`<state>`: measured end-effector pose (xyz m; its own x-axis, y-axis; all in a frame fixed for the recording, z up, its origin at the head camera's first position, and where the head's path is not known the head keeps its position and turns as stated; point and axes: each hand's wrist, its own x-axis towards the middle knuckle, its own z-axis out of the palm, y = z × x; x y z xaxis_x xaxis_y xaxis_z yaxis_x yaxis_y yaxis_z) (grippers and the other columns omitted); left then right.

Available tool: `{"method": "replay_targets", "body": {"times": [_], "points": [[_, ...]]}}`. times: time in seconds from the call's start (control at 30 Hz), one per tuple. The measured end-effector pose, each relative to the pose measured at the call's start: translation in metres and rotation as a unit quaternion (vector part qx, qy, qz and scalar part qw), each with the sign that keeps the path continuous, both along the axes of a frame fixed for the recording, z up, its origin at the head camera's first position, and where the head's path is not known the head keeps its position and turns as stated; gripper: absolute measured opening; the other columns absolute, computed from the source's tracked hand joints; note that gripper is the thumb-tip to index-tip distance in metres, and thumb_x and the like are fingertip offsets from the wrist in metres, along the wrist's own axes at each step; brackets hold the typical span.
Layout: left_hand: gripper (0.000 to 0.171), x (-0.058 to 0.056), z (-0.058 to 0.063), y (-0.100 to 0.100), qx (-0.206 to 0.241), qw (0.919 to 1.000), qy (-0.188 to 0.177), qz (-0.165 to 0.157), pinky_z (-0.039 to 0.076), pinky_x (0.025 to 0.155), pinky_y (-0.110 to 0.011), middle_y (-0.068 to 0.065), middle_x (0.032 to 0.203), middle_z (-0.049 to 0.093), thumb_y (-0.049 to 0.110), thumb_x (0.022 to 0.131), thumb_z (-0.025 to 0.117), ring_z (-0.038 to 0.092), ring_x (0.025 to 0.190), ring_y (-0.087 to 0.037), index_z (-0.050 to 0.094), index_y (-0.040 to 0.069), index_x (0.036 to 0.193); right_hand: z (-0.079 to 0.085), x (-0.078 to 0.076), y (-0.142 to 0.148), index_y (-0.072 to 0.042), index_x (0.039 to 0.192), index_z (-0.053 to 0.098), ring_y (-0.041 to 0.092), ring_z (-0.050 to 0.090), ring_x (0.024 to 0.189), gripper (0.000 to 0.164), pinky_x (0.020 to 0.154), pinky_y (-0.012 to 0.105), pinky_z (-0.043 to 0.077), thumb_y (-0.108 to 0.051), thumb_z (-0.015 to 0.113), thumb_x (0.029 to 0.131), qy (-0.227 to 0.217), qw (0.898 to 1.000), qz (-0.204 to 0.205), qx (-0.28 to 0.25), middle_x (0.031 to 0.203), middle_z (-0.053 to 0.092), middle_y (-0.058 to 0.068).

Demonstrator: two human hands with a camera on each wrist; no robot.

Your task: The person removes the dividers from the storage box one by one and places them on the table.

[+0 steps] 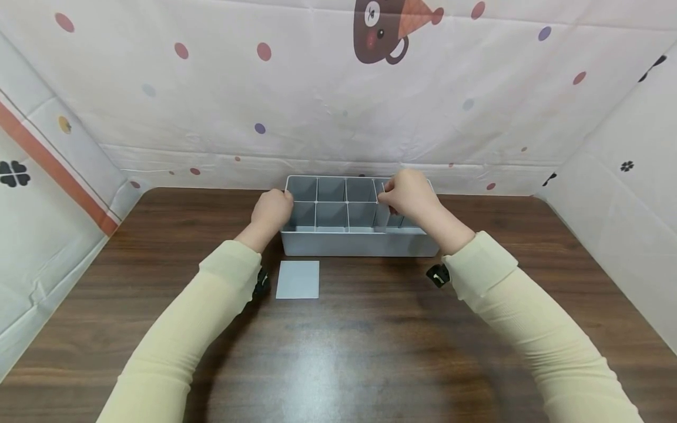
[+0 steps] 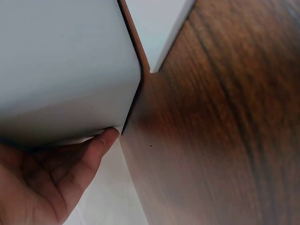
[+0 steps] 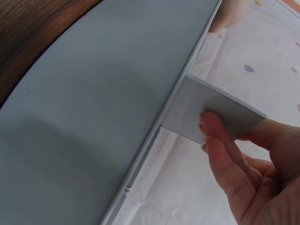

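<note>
Grey plastic at centre table: a divided box (image 1: 359, 244) sits near the back edge, its grid of compartments facing up! On its left end, the left hand (image 1: 272, 210) grips the end wall, fingers curled in close. Over to the right half, and the right hand (image 1: 412, 192) has a thin grey divider (image 3: 194, 103) in a tight pinch, part of it jutting above the rim. That same hand blocks the head view of several right-hand compartments. Down in front, near the box's left corner, a pale loose panel (image 1: 298, 279) lies flat on the dark wood tabletop (image 1: 359, 352), well apart from the divider. Right behind the box hangs a dotted white curtain (image 1: 317, 88), a cartoon bear (image 1: 378, 35) up top. Pale yellow sleeves (image 1: 529, 317) flank the scene, a small black device (image 1: 438, 275) at the right cuff.
</note>
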<state>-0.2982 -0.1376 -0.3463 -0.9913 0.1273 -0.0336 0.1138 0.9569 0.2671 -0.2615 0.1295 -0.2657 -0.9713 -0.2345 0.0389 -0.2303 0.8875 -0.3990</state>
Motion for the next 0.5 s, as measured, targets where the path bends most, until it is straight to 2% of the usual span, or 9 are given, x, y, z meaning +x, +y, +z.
{"method": "replay_targets", "body": {"times": [0.07,0.13,0.2,0.33,0.4,0.5], "points": [[0.042,0.0003,0.0005,0.0,-0.008,1.0,0.001,-0.004,0.055,0.1,-0.052,-0.031,0.132,0.062,0.008,0.11,0.028,0.065,0.118,-0.045,0.051,-0.011,0.14,0.001,0.0002,0.0001,-0.017,0.046,0.048,0.01,0.039,0.044,0.046,0.058,0.026,0.031,-0.01,0.056,0.091,0.002,1.0,0.001,-0.003,0.042,0.049,-0.007],[0.04,0.0011,0.0012,-0.0001,-0.049,0.9984,0.01,-0.025,0.056,0.099,-0.052,-0.032,0.131,0.062,0.004,0.109,0.031,0.065,0.116,-0.046,0.05,-0.012,0.14,0.0017,0.0004,0.0001,-0.018,0.046,0.046,0.01,0.038,0.043,0.047,0.056,0.026,0.029,-0.009,0.056,0.092,0.001,1.0,0.003,-0.005,0.042,0.048,-0.007],[0.039,0.0017,0.0014,-0.0003,-0.068,0.997,0.015,-0.036,0.057,0.098,-0.051,-0.033,0.13,0.063,0.002,0.108,0.032,0.066,0.115,-0.046,0.049,-0.012,0.14,0.002,0.0004,0.0,-0.018,0.046,0.045,0.01,0.039,0.043,0.048,0.056,0.026,0.029,-0.009,0.056,0.092,-0.001,1.0,0.002,-0.004,0.042,0.047,-0.007],[0.041,0.0016,0.0012,-0.0004,-0.027,0.9995,0.002,-0.015,0.056,0.099,-0.051,-0.032,0.131,0.062,0.005,0.109,0.03,0.065,0.116,-0.046,0.05,-0.012,0.141,0.0029,0.0005,-0.0003,-0.018,0.046,0.043,0.01,0.043,0.043,0.05,0.058,0.027,0.029,-0.009,0.056,0.093,-0.008,1.0,0.0,-0.004,0.042,0.048,-0.006],[0.043,0.0007,0.001,-0.0003,0.011,0.9999,-0.007,0.005,0.055,0.101,-0.052,-0.032,0.132,0.062,0.008,0.11,0.028,0.064,0.118,-0.045,0.051,-0.011,0.14,0.0035,0.0008,-0.0004,-0.018,0.046,0.041,0.011,0.045,0.043,0.05,0.057,0.027,0.029,-0.008,0.056,0.093,-0.011,1.0,-0.002,-0.003,0.042,0.049,-0.006],[0.043,0.0005,0.0013,0.0,0.02,0.9997,-0.008,0.011,0.054,0.103,-0.052,-0.031,0.133,0.062,0.01,0.11,0.027,0.064,0.119,-0.045,0.053,-0.011,0.138,0.0042,0.0009,-0.0006,-0.018,0.046,0.04,0.011,0.047,0.043,0.051,0.056,0.026,0.028,-0.008,0.056,0.093,-0.01,1.0,-0.002,0.001,0.041,0.049,-0.005]]}}
